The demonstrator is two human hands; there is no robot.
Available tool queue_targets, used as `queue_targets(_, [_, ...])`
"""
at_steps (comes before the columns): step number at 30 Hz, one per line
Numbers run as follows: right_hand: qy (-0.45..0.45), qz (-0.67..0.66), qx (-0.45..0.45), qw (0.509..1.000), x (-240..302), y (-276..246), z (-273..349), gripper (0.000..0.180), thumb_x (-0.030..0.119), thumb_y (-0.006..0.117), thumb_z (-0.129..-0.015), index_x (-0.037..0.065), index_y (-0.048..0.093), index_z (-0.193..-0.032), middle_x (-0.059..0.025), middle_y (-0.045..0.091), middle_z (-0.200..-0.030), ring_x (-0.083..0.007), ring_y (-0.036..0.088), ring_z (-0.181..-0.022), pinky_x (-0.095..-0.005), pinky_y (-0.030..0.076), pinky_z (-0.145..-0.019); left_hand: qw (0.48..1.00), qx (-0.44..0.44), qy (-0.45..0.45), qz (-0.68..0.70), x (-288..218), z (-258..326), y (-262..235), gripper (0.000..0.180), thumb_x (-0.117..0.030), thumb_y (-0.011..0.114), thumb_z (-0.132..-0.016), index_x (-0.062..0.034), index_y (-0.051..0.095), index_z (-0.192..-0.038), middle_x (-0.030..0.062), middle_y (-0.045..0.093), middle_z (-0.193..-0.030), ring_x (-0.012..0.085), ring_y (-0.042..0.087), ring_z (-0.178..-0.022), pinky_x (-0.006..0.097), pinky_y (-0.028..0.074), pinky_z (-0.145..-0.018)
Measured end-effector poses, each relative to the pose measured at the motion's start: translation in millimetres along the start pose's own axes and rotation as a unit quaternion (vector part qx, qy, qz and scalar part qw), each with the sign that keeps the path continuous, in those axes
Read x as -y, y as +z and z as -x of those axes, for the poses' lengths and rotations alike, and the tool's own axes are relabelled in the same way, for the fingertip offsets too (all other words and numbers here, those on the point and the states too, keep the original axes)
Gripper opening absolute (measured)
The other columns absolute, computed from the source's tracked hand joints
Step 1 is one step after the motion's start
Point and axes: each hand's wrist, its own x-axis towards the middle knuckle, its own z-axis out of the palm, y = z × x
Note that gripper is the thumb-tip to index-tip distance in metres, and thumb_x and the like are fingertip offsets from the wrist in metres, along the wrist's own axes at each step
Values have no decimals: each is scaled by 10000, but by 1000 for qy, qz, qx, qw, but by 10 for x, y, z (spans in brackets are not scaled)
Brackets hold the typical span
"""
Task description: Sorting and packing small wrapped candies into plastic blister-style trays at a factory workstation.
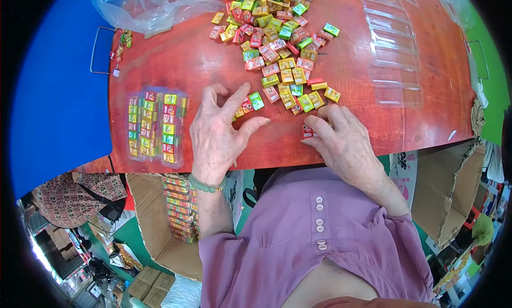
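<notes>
While both hands' fingers (226,103) lie spread, small boxes (277,47) crowd between them and empty trays (394,57).

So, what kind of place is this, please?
Probably a small packing workshop. On the red table lies a heap of small coloured boxes, beside a filled clear tray and empty clear trays. A cardboard carton below the table holds more filled trays.
</notes>
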Motion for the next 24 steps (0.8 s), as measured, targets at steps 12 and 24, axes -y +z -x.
queue_targets(12, [-27, -7, -26, 999, -53, -12, 23, 379, 167, 820, -818, 75, 651, -1144, -105, 571, -1070, -311, 595, -982, -427, 534, -828, 998, -55, 1, 10, -33, 73, 155, 400, -253, 858, -809, -103, 777, -1171, 100, 608, -1056, 283, 626, -892, 407, 538, -730])
queue_targets(24, [-6, -50, -14, 999, -113, -96, 41, 343, 157, 830, -809, 68, 681, -1105, -111, 596, -1032, -314, 625, -976, -421, 548, -811, 999, -11, 45, 27, -488, 392, 184, 423, -153, 865, -754, -89, 775, -1163, 86, 584, -978, 261, 583, -848, 396, 513, -710])
